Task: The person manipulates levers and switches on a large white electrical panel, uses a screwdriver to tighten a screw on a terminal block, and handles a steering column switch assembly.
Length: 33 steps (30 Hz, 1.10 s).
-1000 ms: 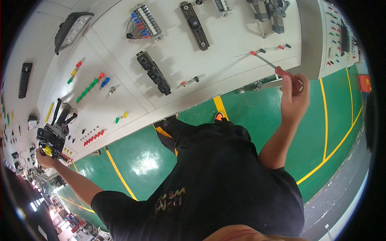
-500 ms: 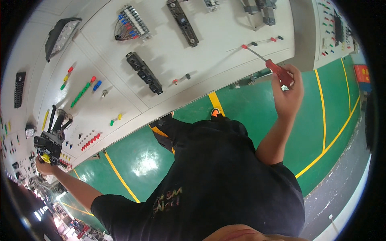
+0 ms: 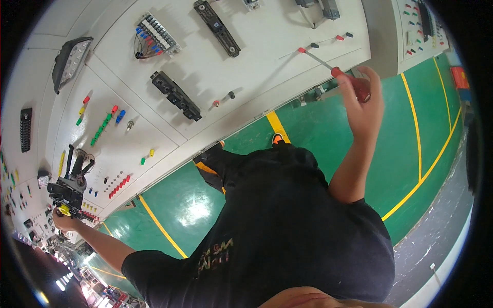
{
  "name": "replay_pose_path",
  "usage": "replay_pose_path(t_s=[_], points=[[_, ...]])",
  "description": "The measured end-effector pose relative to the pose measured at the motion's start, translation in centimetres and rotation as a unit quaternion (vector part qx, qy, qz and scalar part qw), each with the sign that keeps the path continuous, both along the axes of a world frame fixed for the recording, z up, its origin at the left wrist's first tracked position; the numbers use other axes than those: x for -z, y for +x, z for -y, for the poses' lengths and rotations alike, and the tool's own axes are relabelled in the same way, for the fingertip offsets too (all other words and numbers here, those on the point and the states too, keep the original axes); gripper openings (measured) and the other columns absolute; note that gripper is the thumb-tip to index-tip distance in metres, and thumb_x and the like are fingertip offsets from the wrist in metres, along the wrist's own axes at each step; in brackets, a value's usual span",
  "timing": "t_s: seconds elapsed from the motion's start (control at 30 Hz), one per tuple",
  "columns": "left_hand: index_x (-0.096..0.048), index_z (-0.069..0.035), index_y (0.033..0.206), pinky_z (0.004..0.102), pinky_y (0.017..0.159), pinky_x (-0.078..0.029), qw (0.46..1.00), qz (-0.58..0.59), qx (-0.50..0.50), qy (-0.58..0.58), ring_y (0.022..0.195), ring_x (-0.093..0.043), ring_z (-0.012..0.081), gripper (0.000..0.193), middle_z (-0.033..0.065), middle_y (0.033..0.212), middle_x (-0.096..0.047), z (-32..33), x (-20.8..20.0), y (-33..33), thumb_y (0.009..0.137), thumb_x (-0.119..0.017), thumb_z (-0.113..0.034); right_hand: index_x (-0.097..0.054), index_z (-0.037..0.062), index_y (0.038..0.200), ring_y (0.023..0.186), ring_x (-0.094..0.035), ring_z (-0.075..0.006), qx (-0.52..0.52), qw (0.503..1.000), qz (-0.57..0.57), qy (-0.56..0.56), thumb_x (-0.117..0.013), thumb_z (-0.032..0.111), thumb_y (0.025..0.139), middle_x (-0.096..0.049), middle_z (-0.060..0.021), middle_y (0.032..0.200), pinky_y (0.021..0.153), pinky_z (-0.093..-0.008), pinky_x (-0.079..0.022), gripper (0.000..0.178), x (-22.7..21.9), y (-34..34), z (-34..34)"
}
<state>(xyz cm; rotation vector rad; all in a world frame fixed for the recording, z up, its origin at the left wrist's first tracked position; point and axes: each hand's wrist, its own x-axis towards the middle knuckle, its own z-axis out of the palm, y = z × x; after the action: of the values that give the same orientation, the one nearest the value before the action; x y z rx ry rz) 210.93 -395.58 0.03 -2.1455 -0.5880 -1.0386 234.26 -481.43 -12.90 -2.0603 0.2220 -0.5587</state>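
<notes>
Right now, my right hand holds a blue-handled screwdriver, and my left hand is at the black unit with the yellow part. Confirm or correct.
The colour is wrong: the head view shows a red-handled screwdriver in your right hand. Your left hand is at the black unit.

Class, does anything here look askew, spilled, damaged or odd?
Nothing stands out: the right hand grips the screwdriver by its red handle, no damage shows, and the bright patch on the green floor looks like glare.

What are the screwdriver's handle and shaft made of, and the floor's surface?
Screwdriver handle: probably smooth plastic; red, slight shine.
Shaft: likely bare metal; thin, straight, grey.
Floor: looks like glossy paint or resin coating; even green with bright reflections. Can't tell which.
</notes>
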Motion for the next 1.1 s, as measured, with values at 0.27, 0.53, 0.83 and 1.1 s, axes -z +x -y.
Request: replay_pose_path(t_s=[0.27, 0.53, 0.83, 1.1], points=[[-0.069, -0.006, 0.086, 0.0417, 0.068, -0.049, 1.0, 0.009, 0.023, -0.01, 0.072, -0.063, 0.0309, 0.023, 0.012, 0.08, -0.068, 1.0, -0.1, 0.4, 0.077, -0.063, -0.026, -0.056, 0.0073, 0.116, 0.061, -0.05, -0.0092, -0.01, 0.999, 0.031, -0.029, -0.073, 0.019, 0.078, -0.059, -0.0062, 0.071, 0.057, -0.0228, -0.043, 0.042, -0.3, 0.0, 0.1], [-0.069, -0.005, 0.085, 0.0413, 0.066, -0.049, 0.998, 0.012, 0.054, -0.007, 0.071, -0.063, 0.0303, 0.02, 0.0122, 0.079, -0.068, 1.5, 0.0, 0.5, 0.078, -0.064, -0.023, -0.056, 0.006, 0.115, 0.067, -0.058, -0.013, 0.027, 0.995, -0.092, -0.008, -0.069, 0.012, 0.08, -0.06, -0.0071, 0.074, 0.063, -0.0251, -0.047, 0.038, -1.2, 0.2, -0.1], [-0.068, -0.007, 0.084, 0.0405, 0.068, -0.048, 0.998, 0.024, 0.057, -0.015, 0.071, -0.063, 0.0291, 0.02, 0.0099, 0.078, -0.067, 0.0, 0.2, 0.3, 0.076, -0.062, -0.024, -0.059, 0.0025, 0.11, 0.065, -0.055, -0.009, -0.04, 0.995, -0.005, -0.093, -0.07, 0.017, 0.083, -0.061, -0.008, 0.073, 0.062, -0.0226, -0.045, 0.032, -0.8, -0.2, 0.5], [-0.069, -0.003, 0.103, 0.0415, 0.071, -0.049, 0.996, -0.032, -0.015, -0.084, 0.079, -0.065, 0.03, 0.027, 0.0156, 0.092, -0.07, -1.6, -0.2, -0.7, 0.082, -0.056, -0.015, -0.064, 0.0015, 0.107, 0.073, -0.059, -0.0102, -0.068, 0.995, -0.024, -0.072, -0.065, 0.016, 0.088, -0.065, -0.0077, 0.082, 0.069, -0.0251, -0.048, 0.024, 1.0, -0.8, 1.9]])
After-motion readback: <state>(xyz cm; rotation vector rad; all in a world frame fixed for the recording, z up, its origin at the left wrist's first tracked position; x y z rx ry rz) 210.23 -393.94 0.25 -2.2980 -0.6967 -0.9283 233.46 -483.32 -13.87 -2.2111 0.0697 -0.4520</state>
